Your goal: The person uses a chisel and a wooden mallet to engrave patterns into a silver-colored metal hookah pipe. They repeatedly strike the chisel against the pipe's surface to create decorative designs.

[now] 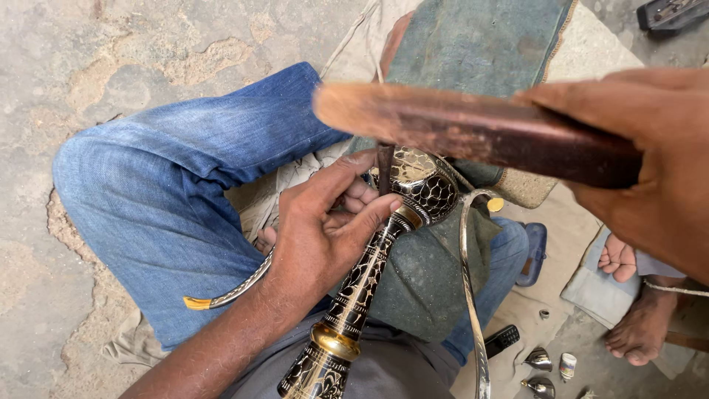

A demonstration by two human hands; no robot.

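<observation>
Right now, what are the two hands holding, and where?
The left hand pinches a thin dark punch near its lower end, against the patterned black-and-gold metal piece. The right hand holds a worn wooden bar by one end.

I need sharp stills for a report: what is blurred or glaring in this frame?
Head view: the right hand and its wooden stick are soft, close to the lens; the left hand and engraved metal piece are sharp; bright glints on the piece's round end; daylight is even.

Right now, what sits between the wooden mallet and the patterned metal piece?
A thin dark chisel, pinched upright in the left hand, between the wooden mallet and the engraved metal piece.
</observation>
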